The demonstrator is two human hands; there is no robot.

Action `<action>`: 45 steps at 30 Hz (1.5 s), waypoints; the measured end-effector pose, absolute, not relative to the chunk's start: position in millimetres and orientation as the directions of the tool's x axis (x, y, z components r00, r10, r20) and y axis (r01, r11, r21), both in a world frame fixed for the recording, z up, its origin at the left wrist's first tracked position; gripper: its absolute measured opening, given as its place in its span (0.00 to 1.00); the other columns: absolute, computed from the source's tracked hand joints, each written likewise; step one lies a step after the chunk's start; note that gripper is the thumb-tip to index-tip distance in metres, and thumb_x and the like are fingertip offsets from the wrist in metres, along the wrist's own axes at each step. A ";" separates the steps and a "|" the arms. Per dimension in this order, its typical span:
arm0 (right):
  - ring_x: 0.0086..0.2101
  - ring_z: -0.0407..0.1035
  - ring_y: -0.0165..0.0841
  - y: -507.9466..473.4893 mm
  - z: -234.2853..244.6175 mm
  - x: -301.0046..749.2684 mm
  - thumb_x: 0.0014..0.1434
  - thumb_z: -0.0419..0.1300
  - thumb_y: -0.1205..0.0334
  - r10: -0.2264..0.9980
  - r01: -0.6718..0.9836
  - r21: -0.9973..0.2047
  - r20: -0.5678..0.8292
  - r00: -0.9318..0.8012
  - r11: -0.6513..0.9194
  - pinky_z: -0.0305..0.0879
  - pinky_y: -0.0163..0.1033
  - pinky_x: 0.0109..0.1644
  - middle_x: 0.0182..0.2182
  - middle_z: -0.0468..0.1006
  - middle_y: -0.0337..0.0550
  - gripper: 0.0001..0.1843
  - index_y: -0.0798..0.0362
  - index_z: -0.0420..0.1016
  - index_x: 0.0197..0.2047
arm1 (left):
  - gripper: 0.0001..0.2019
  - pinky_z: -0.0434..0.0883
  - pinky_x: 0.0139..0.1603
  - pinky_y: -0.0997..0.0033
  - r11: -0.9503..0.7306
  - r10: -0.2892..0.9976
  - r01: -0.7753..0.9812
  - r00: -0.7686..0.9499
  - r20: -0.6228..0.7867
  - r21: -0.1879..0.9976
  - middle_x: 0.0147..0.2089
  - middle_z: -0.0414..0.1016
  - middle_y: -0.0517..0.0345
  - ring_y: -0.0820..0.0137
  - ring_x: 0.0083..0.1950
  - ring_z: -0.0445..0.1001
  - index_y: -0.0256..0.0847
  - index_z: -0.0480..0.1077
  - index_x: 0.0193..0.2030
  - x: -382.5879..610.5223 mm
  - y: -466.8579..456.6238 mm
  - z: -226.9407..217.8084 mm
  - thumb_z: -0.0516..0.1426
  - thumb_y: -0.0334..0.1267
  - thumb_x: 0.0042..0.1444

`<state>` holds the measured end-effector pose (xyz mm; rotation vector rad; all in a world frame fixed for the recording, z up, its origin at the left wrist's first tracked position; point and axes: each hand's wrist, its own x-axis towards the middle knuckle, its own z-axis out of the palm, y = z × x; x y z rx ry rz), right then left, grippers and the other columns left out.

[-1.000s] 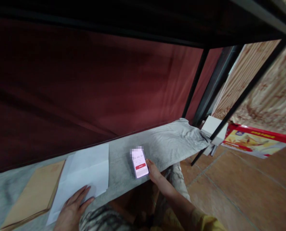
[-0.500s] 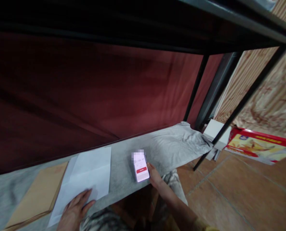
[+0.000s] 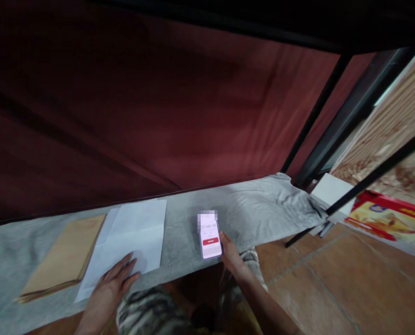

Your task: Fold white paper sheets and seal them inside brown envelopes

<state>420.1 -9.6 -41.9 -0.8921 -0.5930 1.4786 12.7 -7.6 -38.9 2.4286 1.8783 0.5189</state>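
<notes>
My left hand (image 3: 111, 286) lies flat with its fingers stretched out on the near corner of a white sheet of paper (image 3: 132, 237). The paper rests on a long surface covered with grey cloth (image 3: 256, 211). My right hand (image 3: 230, 253) touches the right edge of a phone (image 3: 210, 237) lying face up on the cloth; its lit screen shows a timer and a red button. Only part of the right fingers shows, curled against the phone's side. A brown envelope stack (image 3: 65, 256) lies just left of the paper.
A dark red curtain (image 3: 158, 116) hangs behind the surface, under a black metal frame (image 3: 314, 116). At the right, a white box (image 3: 329, 190) and a red and yellow carton (image 3: 392, 218) sit on the brown tiled floor (image 3: 333, 288).
The view has tilted and moved in a little. Both hands stay where they were, left on the paper and right at the phone.
</notes>
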 end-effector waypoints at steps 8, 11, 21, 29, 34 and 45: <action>0.40 0.77 0.44 -12.8 -43.2 420.2 0.56 0.65 0.34 0.973 -0.579 -0.801 -0.225 0.053 -0.153 0.73 0.48 0.44 0.38 0.84 0.46 0.26 0.49 0.81 0.41 | 0.30 0.71 0.66 0.55 -0.250 0.959 0.951 0.218 0.181 0.179 0.62 0.77 0.48 0.57 0.62 0.76 0.42 0.77 0.57 16.8 -12.9 -35.3 0.49 0.61 0.63; 0.38 0.77 0.42 -13.0 -45.3 421.0 0.55 0.66 0.34 0.967 -0.568 -0.805 -0.249 0.057 -0.174 0.73 0.47 0.44 0.38 0.84 0.46 0.27 0.50 0.80 0.41 | 0.30 0.70 0.66 0.54 -0.256 0.959 0.952 0.229 0.167 0.168 0.63 0.76 0.47 0.56 0.63 0.75 0.40 0.76 0.59 19.1 -16.3 -32.3 0.49 0.60 0.64; 0.37 0.77 0.43 -11.7 -41.6 424.1 0.54 0.67 0.34 0.971 -0.524 -0.828 -0.238 0.008 -0.199 0.73 0.48 0.45 0.38 0.84 0.46 0.25 0.49 0.82 0.39 | 0.29 0.68 0.66 0.53 -0.188 0.975 0.973 0.168 0.144 0.136 0.67 0.72 0.44 0.54 0.65 0.72 0.38 0.72 0.63 26.9 -21.7 -21.2 0.50 0.56 0.64; 0.42 0.77 0.45 -11.0 -38.3 424.4 0.55 0.65 0.33 0.975 -0.531 -0.827 -0.221 0.004 -0.185 0.72 0.49 0.49 0.40 0.84 0.47 0.27 0.49 0.81 0.41 | 0.29 0.66 0.64 0.49 -0.089 0.991 0.995 0.085 0.102 0.042 0.67 0.71 0.39 0.52 0.65 0.71 0.39 0.73 0.61 38.9 -23.2 -12.4 0.51 0.57 0.64; 0.40 0.77 0.45 -8.3 -34.6 421.4 0.55 0.67 0.34 0.964 -0.555 -0.805 -0.264 0.021 -0.209 0.72 0.49 0.46 0.36 0.84 0.45 0.25 0.48 0.80 0.39 | 0.31 0.57 0.70 0.41 -0.136 0.976 0.991 0.134 0.171 0.001 0.75 0.58 0.41 0.51 0.74 0.57 0.42 0.65 0.69 63.3 -0.2 -15.4 0.50 0.57 0.66; 0.37 0.77 0.41 -1.2 -25.6 428.0 0.55 0.67 0.36 0.958 -0.567 -0.800 -0.281 0.061 -0.199 0.72 0.42 0.40 0.32 0.82 0.42 0.23 0.49 0.76 0.36 | 0.27 0.54 0.72 0.40 -0.150 0.988 0.986 0.148 0.036 0.066 0.75 0.58 0.42 0.53 0.76 0.56 0.41 0.65 0.70 95.7 20.4 -20.4 0.47 0.47 0.67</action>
